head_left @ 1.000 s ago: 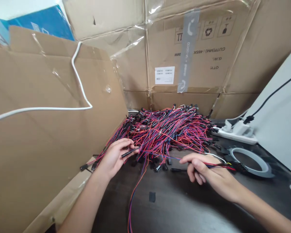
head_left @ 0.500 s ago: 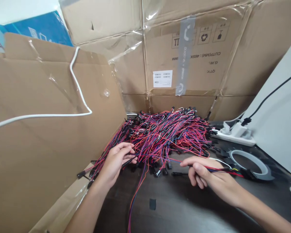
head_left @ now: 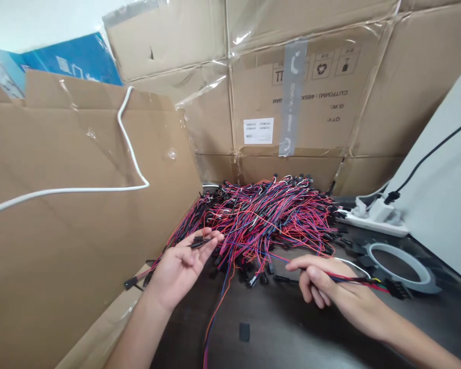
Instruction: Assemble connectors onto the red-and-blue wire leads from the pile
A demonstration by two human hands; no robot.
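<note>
My left hand (head_left: 182, 269) is turned partly palm up at the front left of the wire pile, fingers curled around a few short black tubes (head_left: 200, 242). My right hand (head_left: 330, 287) pinches a wire harness (head_left: 353, 280) of red, dark and other coloured wires between thumb and forefinger. The harness's black connector (head_left: 397, 288) sticks out past the wrist side. Thin red and blue wires run from the right fingertips toward the pile (head_left: 269, 215) of red and blue wires with black ends. Whether they reach my left hand is hidden.
A roll of grey tape (head_left: 401, 264) lies on the dark table (head_left: 292, 333) at right, before a white power strip (head_left: 372, 223). Cardboard boxes (head_left: 311, 113) stand behind; a cardboard panel (head_left: 80, 241) with a white cable (head_left: 61, 190) stands left. A small black square (head_left: 244, 332) lies in front.
My left hand has rolled palm up and its fingers have opened somewhat, showing the black tubes. My right hand keeps its pinch on the harness. The view has tilted slightly upward.
</note>
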